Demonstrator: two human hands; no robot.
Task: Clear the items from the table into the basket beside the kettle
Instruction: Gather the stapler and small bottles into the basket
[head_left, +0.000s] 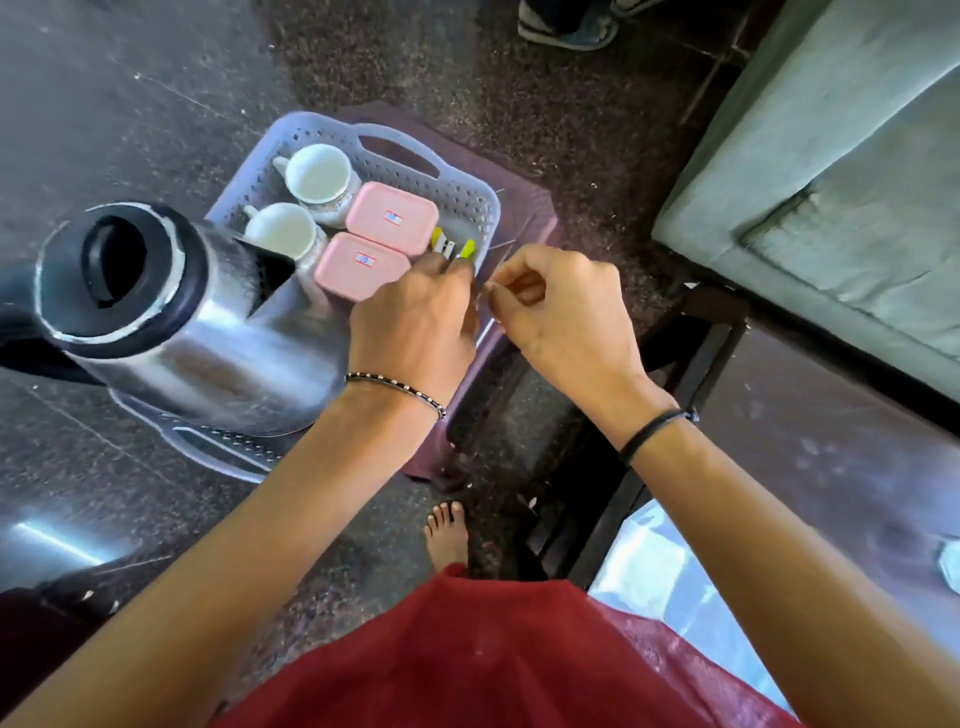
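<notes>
Hands were both over the near right corner of the basket (470, 202). Left hand (415, 322) was palm-down, fingers curled loosely and reaching into that corner; its fingertips were at two yellow-green-tipped items (453, 244) that stood against the basket wall. Whether it actually pinched them or just touched them I could not tell, the fingers hid the contact. Right hand (561, 306) was just beside the left, outside the basket rim, thumb and forefinger pinched together, other fingers curled in. Something thin may have been in that pinch, too small to identify. The two hands were close but not touching.

Basket was pale lilac, perforated, with cut-out handles, sitting on a dark maroon stool (524, 208) on the floor. Inside: two white cups (317, 174), upright and empty, along the left side, and two pink lidded boxes (392, 215) side by side to their right, touching or nearly so, each with a small label on the lid. Kettle (171, 312), steel with a black lid, occupied the near end of the same basket, its spout toward the cups. Counter (831, 441), dark and glossy, was at the right edge of view.
</notes>
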